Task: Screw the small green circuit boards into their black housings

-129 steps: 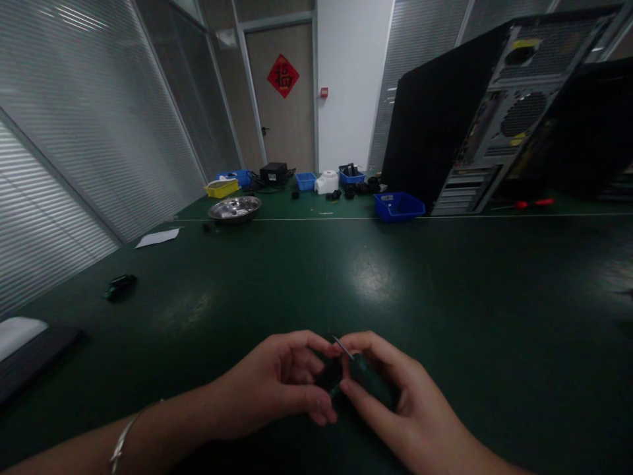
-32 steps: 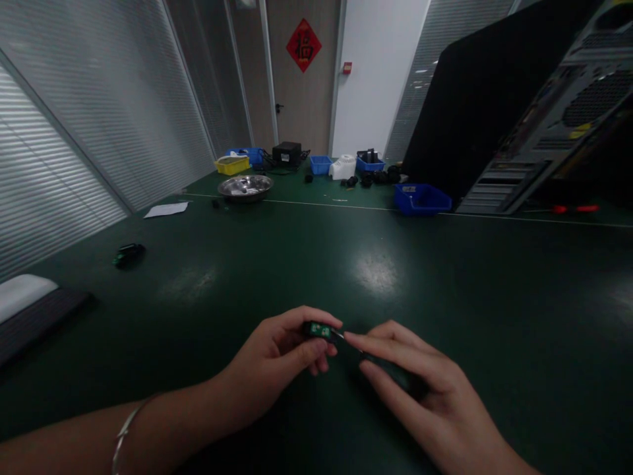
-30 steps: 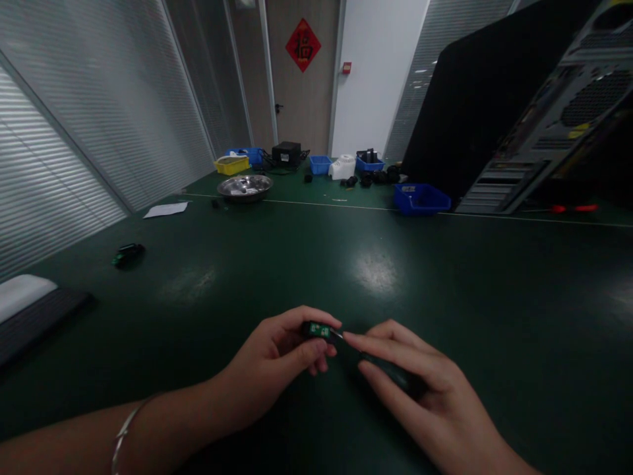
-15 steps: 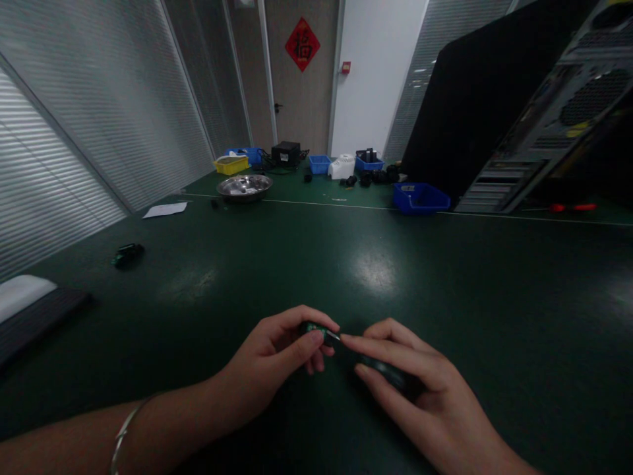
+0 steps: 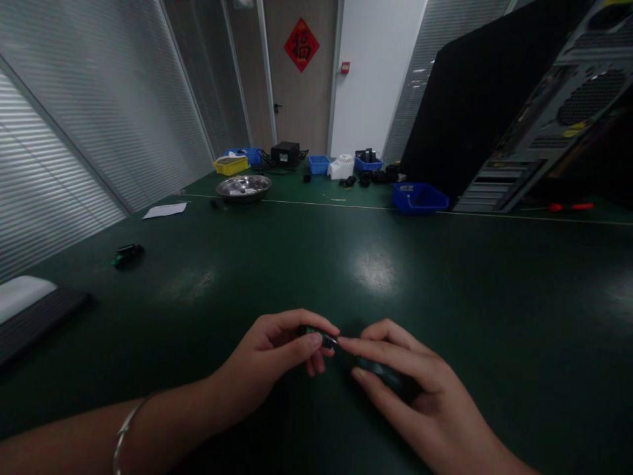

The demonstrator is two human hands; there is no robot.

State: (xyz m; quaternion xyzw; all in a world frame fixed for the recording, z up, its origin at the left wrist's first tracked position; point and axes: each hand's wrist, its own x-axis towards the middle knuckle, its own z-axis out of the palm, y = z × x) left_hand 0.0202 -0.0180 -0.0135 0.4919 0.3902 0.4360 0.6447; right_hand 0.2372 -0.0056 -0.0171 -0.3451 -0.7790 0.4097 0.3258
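My left hand (image 5: 281, 349) pinches a small green circuit board (image 5: 312, 332) between thumb and fingers, above the table's near part. A short bright metal piece (image 5: 333, 341) shows at the board's right end, against my right index fingertip. In my right hand (image 5: 420, 382) lies a dark, smooth, elongated piece (image 5: 380, 371), held between thumb and fingers. Its far end is hidden in the palm, and its kind cannot be made out. The fingertips of both hands almost meet.
On the green table (image 5: 277, 257), a dark green-and-black part (image 5: 127, 255) and a keyboard (image 5: 44, 323) lie at left. Farther back are a paper (image 5: 165, 210), a metal bowl (image 5: 244, 196), a blue bin (image 5: 420, 200) and a computer case (image 5: 519, 145).
The right fingertips have shifted slightly left, closer to the board. Less of the bright metal piece shows now, and the board has tilted a little. Both hands keep their grip.
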